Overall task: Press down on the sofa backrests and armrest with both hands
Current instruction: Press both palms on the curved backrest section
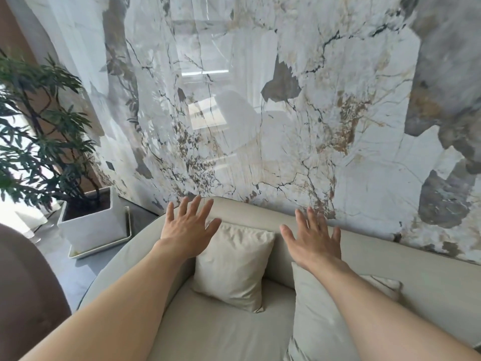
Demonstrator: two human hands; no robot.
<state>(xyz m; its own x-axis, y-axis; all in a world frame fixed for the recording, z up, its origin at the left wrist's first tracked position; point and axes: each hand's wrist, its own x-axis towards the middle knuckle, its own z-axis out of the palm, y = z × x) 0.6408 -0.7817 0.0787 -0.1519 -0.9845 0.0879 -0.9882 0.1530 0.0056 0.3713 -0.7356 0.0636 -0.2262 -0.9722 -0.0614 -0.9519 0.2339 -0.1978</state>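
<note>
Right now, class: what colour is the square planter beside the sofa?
White, seen in the head view: the planter stands on a pale tray.

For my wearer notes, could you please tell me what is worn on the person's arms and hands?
Nothing shows on either. The left hand and right hand are bare, with no gloves, and no rings visible on the fingers. Both forearms are uncovered to the frame edge: no sleeves, watch or bracelet in view.

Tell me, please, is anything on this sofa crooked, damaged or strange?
Nothing looks damaged or spilled. One small cushion leans upright against the backrest, while a second cushion lies tilted under the right arm, which seems ordinary. Both hands, left and right, are open with fingers spread near the backrest.
</note>
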